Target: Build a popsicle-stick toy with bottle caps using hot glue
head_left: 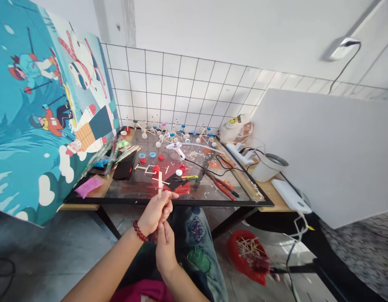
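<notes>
My left hand (156,212), with a red bead bracelet at its wrist, is closed around some pale wooden sticks (160,184). They stand nearly upright, their top ends rising above the fist. Just below, my right hand (165,245) is closed and touches the underside of the left; what lies in its fingers is hidden. Beyond the hands on the table are a white glue gun (176,147), red-handled pliers (224,186), a yellow-green cutting tool (189,178) and a small stick frame (146,169). Red bottle caps (161,157) and blue caps (153,154) lie nearby.
Several stick-and-cap models (181,132) line the table's back, before a wire grid (181,79). A pink packet (87,186) lies at left, a white pot (269,167) at right. On the floor stands a red bag of sticks (249,253). Cables cross the right side.
</notes>
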{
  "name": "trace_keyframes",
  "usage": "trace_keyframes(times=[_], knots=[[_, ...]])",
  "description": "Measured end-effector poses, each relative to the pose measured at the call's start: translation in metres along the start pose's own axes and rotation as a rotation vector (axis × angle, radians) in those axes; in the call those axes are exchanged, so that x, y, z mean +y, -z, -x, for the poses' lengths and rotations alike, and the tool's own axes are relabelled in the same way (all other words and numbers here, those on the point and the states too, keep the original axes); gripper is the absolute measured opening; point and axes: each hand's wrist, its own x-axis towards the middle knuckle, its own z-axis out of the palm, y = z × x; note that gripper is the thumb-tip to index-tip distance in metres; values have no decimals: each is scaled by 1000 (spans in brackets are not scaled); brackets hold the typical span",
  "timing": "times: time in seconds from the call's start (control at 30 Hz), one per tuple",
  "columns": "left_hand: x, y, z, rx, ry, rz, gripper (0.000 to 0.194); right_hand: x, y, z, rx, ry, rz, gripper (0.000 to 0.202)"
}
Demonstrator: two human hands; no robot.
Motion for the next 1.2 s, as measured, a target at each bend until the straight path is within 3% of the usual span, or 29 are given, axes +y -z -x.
trace_keyframes(times=[0.1, 0.23, 0.33, 0.43, 0.53, 0.67, 0.77, 0.87, 0.97, 1.03, 1.1, 1.13, 1.2], knots=[[-10, -4, 9, -1, -82, -52, 60, -10, 5, -2, -13, 4, 4, 48], [-1, 9, 21, 19, -125, -208, 64, -47, 32, -16, -343, 92, 414, 37], [8, 23, 33, 119, -179, -531, 55, -80, 55, -27, -198, 267, 616, 17], [8, 30, 47, 114, -217, -914, 42, -98, 62, -26, -166, 253, 476, 34], [1, 24, 56, 89, -284, -1101, 38, -96, 53, -18, -185, 250, 343, 29], [7, 15, 53, 174, -480, -1261, 43, -99, 49, -19, 41, 294, 100, 26], [39, 28, 32, 314, -651, -1424, 48, -128, 73, -32, 317, 438, -231, 27], [98, 68, -6, 560, -640, -1572, 52, -158, 111, -45, 492, 555, -349, 26], [161, 112, -52, 702, -545, -1569, 47, -159, 131, -48, 495, 459, -283, 29], [187, 124, -74, 659, -614, -1493, 42, -144, 124, -50, 416, 307, -209, 32], [189, 113, -81, 600, -732, -1377, 40, -127, 106, -54, 348, 186, -142, 35], [180, 99, -78, 569, -801, -1273, 38, -119, 95, -57, 314, 142, -115, 37], [144, 64, -60, 301, -748, -1046, 27, -112, 74, -64, 251, 100, -82, 40]])
